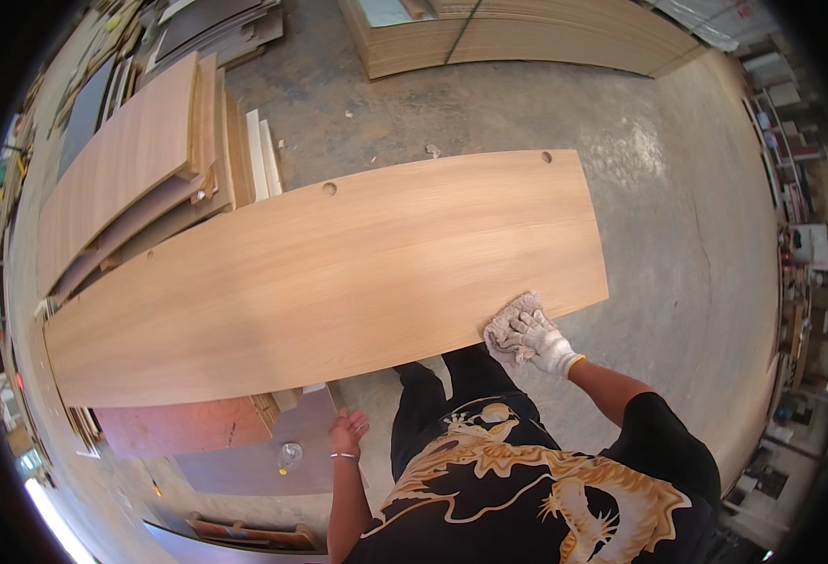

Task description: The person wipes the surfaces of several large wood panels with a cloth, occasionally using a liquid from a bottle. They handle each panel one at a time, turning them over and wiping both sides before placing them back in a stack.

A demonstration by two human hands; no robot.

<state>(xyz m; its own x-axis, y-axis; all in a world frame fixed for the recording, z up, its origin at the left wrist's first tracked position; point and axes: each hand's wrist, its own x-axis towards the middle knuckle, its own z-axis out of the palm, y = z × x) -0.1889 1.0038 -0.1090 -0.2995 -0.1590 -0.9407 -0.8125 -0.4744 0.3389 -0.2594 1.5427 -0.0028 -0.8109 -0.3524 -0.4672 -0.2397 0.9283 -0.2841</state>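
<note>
A long wood-grain panel [357, 268] lies before me, with round hinge-cup holes along its far edge. Near its right end, at the near edge, my right hand [548, 344] in a white knit glove grips a crumpled greyish cloth [514, 331]. The cloth rests on the panel's surface and partly overhangs the edge. My left hand [349, 430] is bare, with a bracelet at the wrist. It hangs apart from the panel, just short of its near edge, fingers loosely spread and holding nothing.
Stacked boards [128, 162] stand at the left, partly under the panel. A reddish board [184, 425] sits below its near edge. Near my left hand, a clear bottle [290, 455] with a yellow cap rests on a dark sheet [244, 472]. A strapped sheet stack [526, 42] stands across the concrete floor [682, 211].
</note>
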